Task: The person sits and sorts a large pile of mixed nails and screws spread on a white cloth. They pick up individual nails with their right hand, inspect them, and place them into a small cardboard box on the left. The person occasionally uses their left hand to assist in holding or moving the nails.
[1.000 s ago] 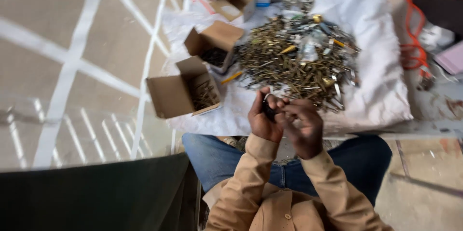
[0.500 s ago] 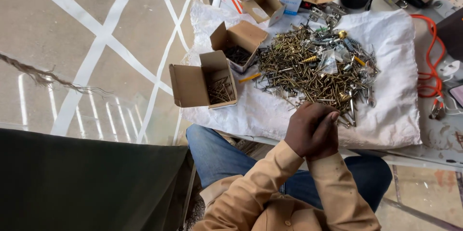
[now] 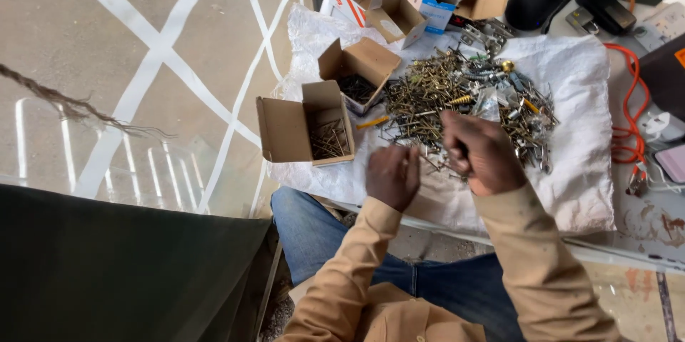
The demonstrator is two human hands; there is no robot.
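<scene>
The pile of mixed screws [image 3: 457, 96] lies spread on a white sack cloth [image 3: 578, 171] over the surface, brass and steel pieces tangled together; the right hand [image 3: 479, 153] rests at the pile's near edge, its grip curled narrow around what seems a few screws, though the blur hides exactly what; the left hand [image 3: 392, 174] hovers just beside it over the cloth, fingers bent down, and whether its grip holds anything I cannot tell. To the left stands an open cardboard box [image 3: 314, 128] with some screws inside; a second open box [image 3: 357, 74] sits just behind it. Sorting here likely goes best by drawing out one kind at a time from the pile's loose edge; pinching few pieces keeps them from dropping.
</scene>
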